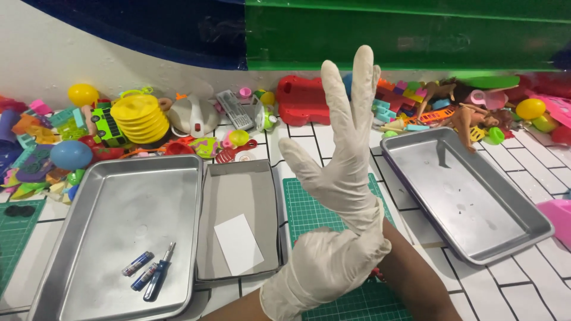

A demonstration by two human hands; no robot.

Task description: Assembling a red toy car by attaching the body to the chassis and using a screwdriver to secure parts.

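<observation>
Two gloved hands meet at centre frame: the left hand [324,270] pinches the cuff of the white glove [351,196] on the right hand [348,154], whose fingers spread upward, holding nothing. Beneath lies a green cutting mat [309,208]. At lower left, a metal tray [119,238] holds a small screwdriver [159,272].

White latex glove [348,160], upright, fingers spread, prob. half-on, cuff bunched over green mat.
</observation>
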